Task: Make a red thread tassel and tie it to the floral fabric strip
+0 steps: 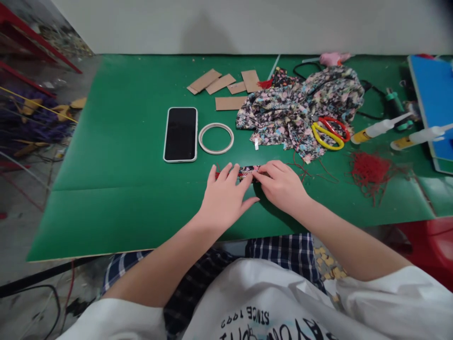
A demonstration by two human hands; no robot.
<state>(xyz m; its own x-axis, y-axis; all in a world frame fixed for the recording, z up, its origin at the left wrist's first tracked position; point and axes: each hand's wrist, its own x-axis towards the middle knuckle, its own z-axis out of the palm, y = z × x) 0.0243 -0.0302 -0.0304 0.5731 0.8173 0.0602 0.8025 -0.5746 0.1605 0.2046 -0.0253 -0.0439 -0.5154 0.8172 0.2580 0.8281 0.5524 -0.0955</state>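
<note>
A small strip of dark floral fabric [250, 169] with red along it lies on the green table near its front edge. My left hand [226, 191] rests on the strip's left part, palm down, fingers spread and thumb stretched to the right. At the strip's right end is my right hand [281, 184], its thumb and index finger pinched together on the fabric. Part of the strip is hidden under the fingers. Loose red threads [300, 169] trail out to the right of my right hand.
Beyond the hands are a phone [180, 134], a tape roll [201, 140], cardboard pieces [230, 103] and crumpled floral cloth [300, 108] with scissors [327, 137]. Rightward lie white bottles [380, 128], a red thread pile [371, 171] and a blue board [433, 104].
</note>
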